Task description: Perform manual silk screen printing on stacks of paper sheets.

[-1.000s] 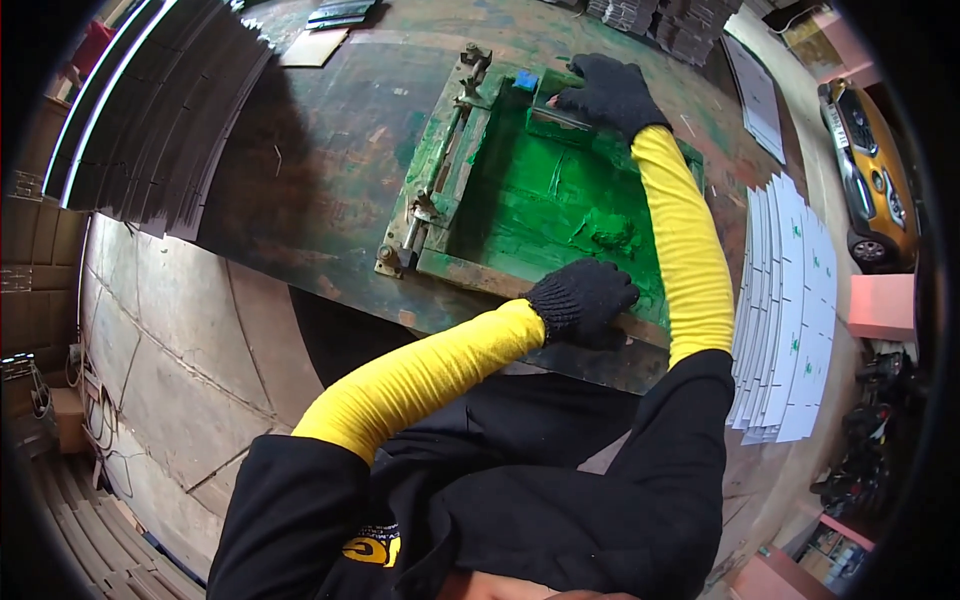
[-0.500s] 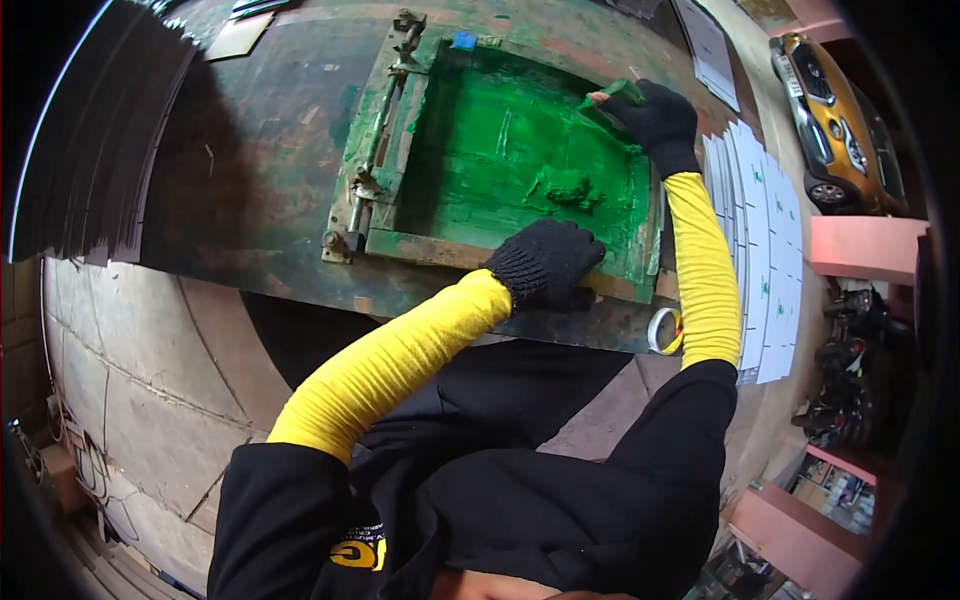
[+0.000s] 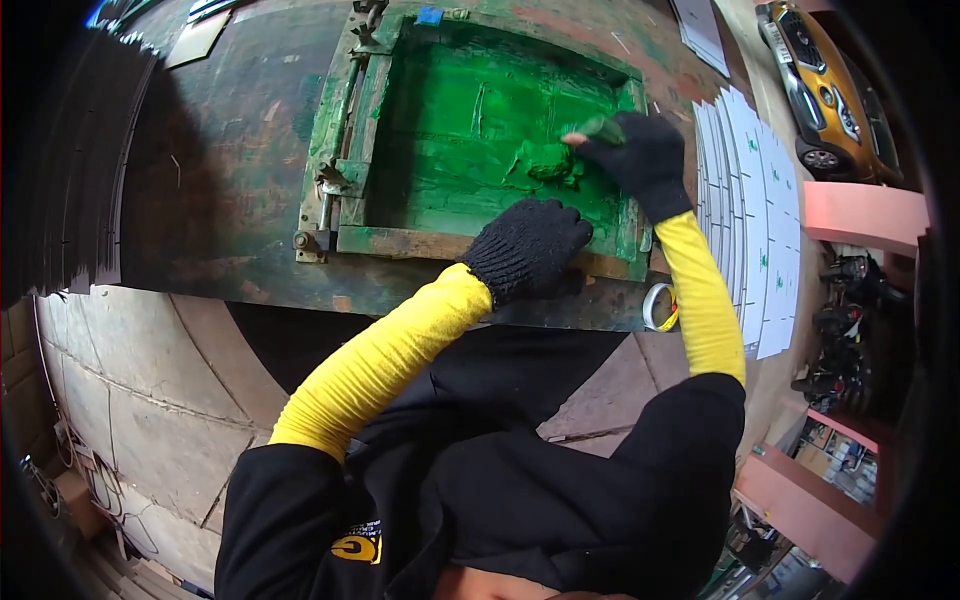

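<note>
A wooden screen-printing frame (image 3: 400, 243), its mesh (image 3: 430, 150) coated in wet green ink, lies hinged on the worktable. My left hand (image 3: 530, 245), in a black knit glove, is closed over the frame's near rail. In my right hand (image 3: 645, 160), also gloved in black, is a green-smeared squeegee (image 3: 602, 128), mostly hidden by the hand. A bare fingertip or thumb shows beside it. The squeegee is over the right part of the screen, next to a thick lump of green ink (image 3: 548, 162). Its blade edge is hard to make out.
The metal hinge bar (image 3: 340, 130) runs along the frame's left side. Stacks of printed white sheets (image 3: 750, 220) lie to the right, a dark stack (image 3: 70, 170) at far left. A tape roll (image 3: 660, 307) sits at the table's near edge. Beyond is a yellow car (image 3: 825, 85).
My right hand has come nearer with the squeegee, from the screen's far right corner to beside the ink lump. My left hand stays on the near rail. The whole view has shifted slightly.
</note>
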A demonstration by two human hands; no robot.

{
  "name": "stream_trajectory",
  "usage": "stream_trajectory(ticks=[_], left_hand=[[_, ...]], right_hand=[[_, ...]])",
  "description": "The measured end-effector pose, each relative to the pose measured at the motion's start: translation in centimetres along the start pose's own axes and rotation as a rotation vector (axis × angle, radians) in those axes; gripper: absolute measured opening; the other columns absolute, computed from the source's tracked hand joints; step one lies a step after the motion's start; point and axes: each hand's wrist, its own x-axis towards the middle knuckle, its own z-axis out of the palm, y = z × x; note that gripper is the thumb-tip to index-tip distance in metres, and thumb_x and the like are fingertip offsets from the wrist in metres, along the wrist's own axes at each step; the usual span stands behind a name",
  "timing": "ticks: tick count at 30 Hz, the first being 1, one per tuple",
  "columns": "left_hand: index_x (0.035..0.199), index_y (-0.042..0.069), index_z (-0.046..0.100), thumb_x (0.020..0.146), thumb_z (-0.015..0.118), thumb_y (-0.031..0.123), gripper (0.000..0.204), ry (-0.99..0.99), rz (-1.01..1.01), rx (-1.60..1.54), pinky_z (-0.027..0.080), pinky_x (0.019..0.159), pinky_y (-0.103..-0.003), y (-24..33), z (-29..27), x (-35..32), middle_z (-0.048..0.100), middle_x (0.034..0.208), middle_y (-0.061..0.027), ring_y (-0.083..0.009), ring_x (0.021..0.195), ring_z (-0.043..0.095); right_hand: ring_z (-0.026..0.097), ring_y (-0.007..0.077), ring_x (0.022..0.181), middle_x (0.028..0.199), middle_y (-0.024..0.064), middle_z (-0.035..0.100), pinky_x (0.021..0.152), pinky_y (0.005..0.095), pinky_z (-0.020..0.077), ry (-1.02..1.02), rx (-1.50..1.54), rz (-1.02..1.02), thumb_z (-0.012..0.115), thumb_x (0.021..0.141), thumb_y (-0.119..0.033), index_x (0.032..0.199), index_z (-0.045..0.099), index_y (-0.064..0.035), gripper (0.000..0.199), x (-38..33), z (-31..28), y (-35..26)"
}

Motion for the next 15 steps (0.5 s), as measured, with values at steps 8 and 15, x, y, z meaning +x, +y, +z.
stream_trajectory(ticks=[8, 15], left_hand=[[0.100, 0.005, 0.064, 0.084, 0.073, 0.055, 0.053, 0.040, 0.053, 0.005, 0.051, 0.082, -0.051, -0.3, 0.2, 0.2, 0.065, 0.097, -0.0178, -0.0379, 0.096, 0.064], [0.099, 0.005, 0.064, 0.081, 0.076, 0.050, 0.050, 0.027, 0.062, 0.049, 0.051, 0.081, -0.051, -0.1, -0.2, -0.4, 0.065, 0.095, -0.0171, -0.0376, 0.095, 0.065]], right_hand=[[0.068, 0.0318, 0.062, 0.066, 0.0126, 0.068, 0.056, 0.0411, 0.0510, -0.127, 0.098, -0.002, 0.071, 0.076, -0.079, 0.075, 0.075, -0.0116, 0.067, 2.1, 1.4, 2.1], [0.069, 0.0299, 0.068, 0.075, 0.0097, 0.070, 0.057, 0.0417, 0.0518, -0.051, 0.092, 0.081, 0.070, 0.084, -0.069, 0.095, 0.081, -0.0228, 0.049, 11.7, 6.5, -4.7]])
